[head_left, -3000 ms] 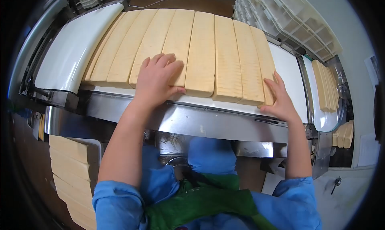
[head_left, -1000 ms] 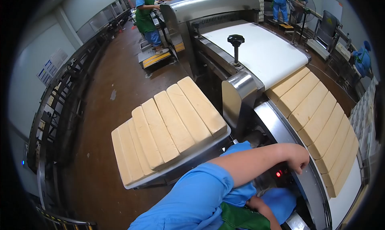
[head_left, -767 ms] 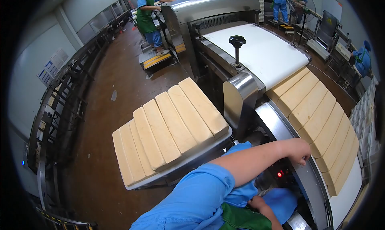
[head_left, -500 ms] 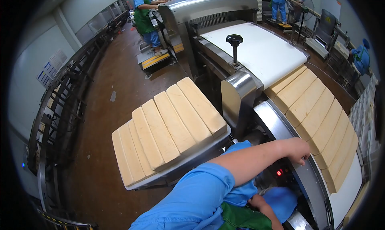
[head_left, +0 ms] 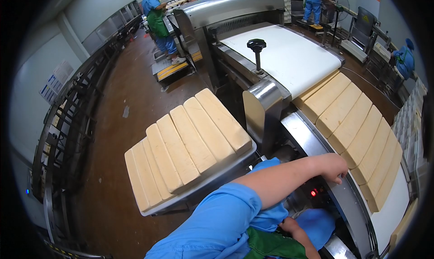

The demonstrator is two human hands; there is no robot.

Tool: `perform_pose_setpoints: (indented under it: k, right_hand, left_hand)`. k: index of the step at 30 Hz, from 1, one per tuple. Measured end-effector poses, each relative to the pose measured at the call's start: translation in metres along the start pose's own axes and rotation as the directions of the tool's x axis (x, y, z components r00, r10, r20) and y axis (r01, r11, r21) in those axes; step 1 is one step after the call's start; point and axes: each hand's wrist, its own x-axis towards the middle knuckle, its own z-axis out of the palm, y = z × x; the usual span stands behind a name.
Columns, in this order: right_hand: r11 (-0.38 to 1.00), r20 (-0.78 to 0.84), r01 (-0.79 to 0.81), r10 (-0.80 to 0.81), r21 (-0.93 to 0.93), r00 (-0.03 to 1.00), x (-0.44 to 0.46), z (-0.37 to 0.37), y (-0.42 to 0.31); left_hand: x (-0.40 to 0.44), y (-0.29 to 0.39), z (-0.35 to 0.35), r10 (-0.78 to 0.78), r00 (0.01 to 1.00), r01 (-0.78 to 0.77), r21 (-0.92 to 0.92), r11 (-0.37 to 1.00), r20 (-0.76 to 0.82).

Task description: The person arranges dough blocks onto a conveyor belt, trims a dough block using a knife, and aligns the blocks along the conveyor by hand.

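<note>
My left hand (head_left: 333,168) reaches across to the right, its fingers curled down at the steel side rail (head_left: 312,137) of a conveyor. It is closed, with nothing seen in it. Beside it, a row of pale yellow rectangular blocks (head_left: 355,123) lies side by side on the white belt (head_left: 389,218). Low and close to my body is my right hand (head_left: 289,225), its fingers partly hidden, so I cannot tell what it touches. Left of my arm, more such blocks (head_left: 190,139) rest on a light-coloured tray (head_left: 169,207).
A steel machine (head_left: 235,10) with a white infeed belt (head_left: 285,56) stands ahead. A black knob (head_left: 257,44) rises from its side, above a steel housing (head_left: 264,101). A red light (head_left: 313,193) glows below my left forearm. Other workers (head_left: 158,22) stand farther off.
The view has shifted slightly, so the machine and tray appear a little farther left. My hands stay in nearly the same places.
</note>
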Motion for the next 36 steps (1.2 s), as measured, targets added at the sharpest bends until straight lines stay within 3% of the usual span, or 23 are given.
perform_pose_setpoints:
  k: [10,16,22,36]
  right_hand:
    - [0.999,-0.055,0.036,-0.034,0.029,0.998,0.022,0.023,0.026]
    - [0.985,-0.111,0.148,-0.139,0.086,0.984,0.029,0.032,0.037]
    - [0.996,-0.086,0.04,-0.034,0.075,0.996,0.009,0.015,0.015]
    - [0.996,-0.075,0.046,-0.041,0.072,0.996,0.008,0.015,0.015]
  left_hand:
    - [0.003,0.007,-0.003,-0.008,1.0,0.008,-0.02,1.0,-0.001]
    - [0.009,0.016,-0.001,0.007,1.0,-0.007,-0.025,1.0,0.007]
    - [0.009,0.007,0.007,0.031,0.999,-0.031,-0.019,0.999,-0.022]
    - [0.003,0.014,-0.001,-0.002,1.0,0.002,-0.012,1.0,0.001]
